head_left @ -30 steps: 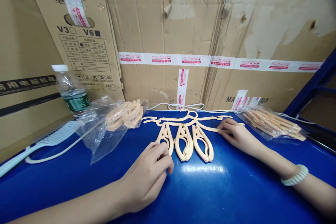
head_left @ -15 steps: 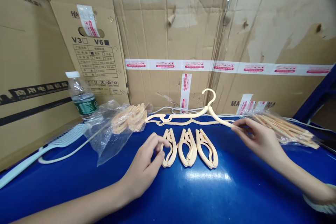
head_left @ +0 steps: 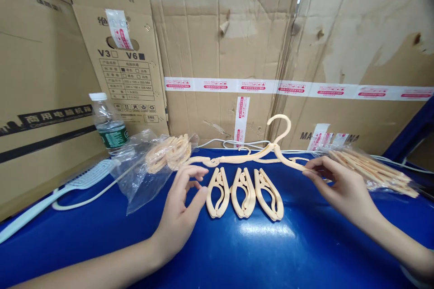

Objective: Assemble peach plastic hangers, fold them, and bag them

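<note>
My right hand [head_left: 339, 185] pinches the right end of a cream plastic folding hanger [head_left: 244, 158], which is held up with its hook on top. My left hand [head_left: 185, 205] is near the hanger's left arm, its fingers apart and curved, holding nothing. Three folded hangers lie in a row on the blue tabletop [head_left: 217, 253]: a left one [head_left: 213, 210], a middle one [head_left: 250, 196] and a right one [head_left: 275, 203]. Behind the held hanger, another unfolded hanger [head_left: 262, 160] lies partly hidden.
Clear bags hold folded hangers [head_left: 167, 153] at left and long cream pieces [head_left: 373, 167] at right. A water bottle [head_left: 113, 133], a pale blue hairbrush [head_left: 81, 178] and a white cable [head_left: 81, 203] are at left. Cardboard boxes [head_left: 217, 45] stand along the back.
My left hand has moved slightly left and up toward the hanger's left arm, with its fingers spreading. The held hanger has tilted a little, its hook now nearer. The view has shifted slightly.
</note>
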Available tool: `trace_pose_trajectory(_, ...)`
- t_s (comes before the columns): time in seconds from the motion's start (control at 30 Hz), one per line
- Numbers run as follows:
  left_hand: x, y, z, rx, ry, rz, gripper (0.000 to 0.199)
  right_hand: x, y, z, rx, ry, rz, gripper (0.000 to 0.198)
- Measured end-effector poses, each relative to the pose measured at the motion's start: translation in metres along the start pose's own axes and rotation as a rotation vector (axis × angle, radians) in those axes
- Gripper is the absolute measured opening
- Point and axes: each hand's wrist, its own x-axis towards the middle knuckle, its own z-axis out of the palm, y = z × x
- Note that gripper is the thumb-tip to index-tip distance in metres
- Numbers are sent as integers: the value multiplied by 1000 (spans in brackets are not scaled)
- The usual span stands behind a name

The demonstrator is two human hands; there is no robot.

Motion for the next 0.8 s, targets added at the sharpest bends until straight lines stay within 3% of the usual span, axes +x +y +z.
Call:
trace_pose_trajectory(0.1,1,-5,3,-5,-92,-123,34,0,2,0,59,-32,31,16)
trace_pose_trajectory(0.2,4,-9,6,-46,-35,-245,51,-2,-2,2,57,-90,3,14)
trace_pose_trajectory(0.3,3,-7,5,19,-65,-156,45,-5,-10,4,19,-163,-62,10)
trace_pose_trajectory(0.4,-2,1,3,155,-186,6,43,-9,-20,7,18,-210,-133,6)
trace_pose_trajectory(0.5,-5,7,2,222,-323,83,42,-12,-29,8,47,-258,-181,7)
trace_pose_trajectory(0.57,-5,8,3,216,-369,67,39,-13,-32,8,67,-288,-199,9)
trace_pose_trajectory(0.7,-2,4,3,164,-342,20,30,-11,-32,5,69,-316,-302,18)
trace_pose_trajectory(0.8,2,5,2,145,-311,-41,30,-9,-30,3,-59,-266,-396,21)
